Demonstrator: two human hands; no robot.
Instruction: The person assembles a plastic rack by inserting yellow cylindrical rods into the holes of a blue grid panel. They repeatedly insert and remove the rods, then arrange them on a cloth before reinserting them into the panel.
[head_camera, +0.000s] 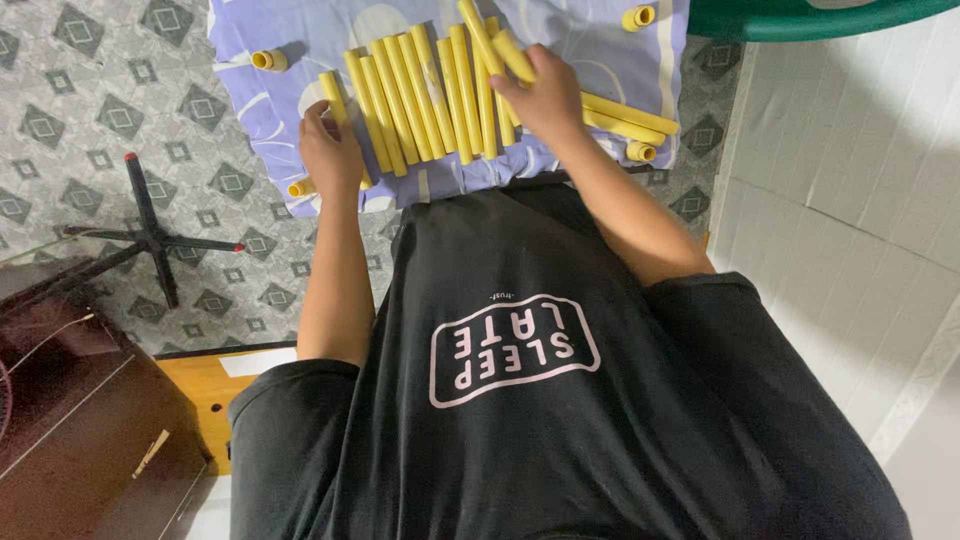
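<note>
Yellow tubes (420, 95) lie side by side on a lilac cloth (300, 40), long axes running away from the person; right hand (545, 95) grips one tube (nearer), left hand (330, 150) rests closed on the row's left end w/ another

The lavender cloth (260, 110), taken as the landmark, is cut off by the top edge, and its near edge disappears behind the person's black shirt (520, 400). On the cloth, the right hand (545, 95) covers the middle of the yellow tube (510, 50) it grips and parts of the row of yellow tubes (420, 95) beneath, while the left hand (332, 150) hides the lower end of the leftmost tube (332, 92). Right of the cloth, a green rim (800, 20) is cropped by the top edge; its kind cannot be told.
</note>
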